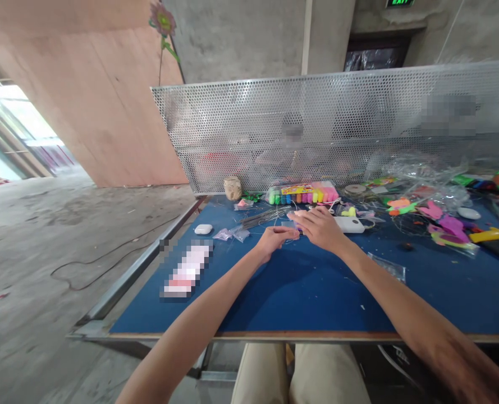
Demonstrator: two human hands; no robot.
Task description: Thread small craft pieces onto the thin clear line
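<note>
Over the blue tabletop (274, 297), my two hands meet near the middle. My left hand (272, 238) is closed in a pinch, with a thin wire (290, 242) showing at its fingertips. Just beside it, my right hand (321, 227) is closed, its fingers bent over the left fingertips; what they hold is hidden. Behind the hands lies a bundle of thin metal wires (264, 217). A white power strip (350, 225) sits beyond the right hand. Small plastic bags (232, 234) lie to the left of the left hand.
A white earbud case (203, 229) and a blurred-out phone-like rectangle (188, 269) lie at left. A pack of coloured modelling clay (303, 194) stands before the perforated metal screen (241, 118). Colourful pieces (451, 225), a yellow-handled tool (488, 234) and clear plastic wrap (421, 168) crowd the right.
</note>
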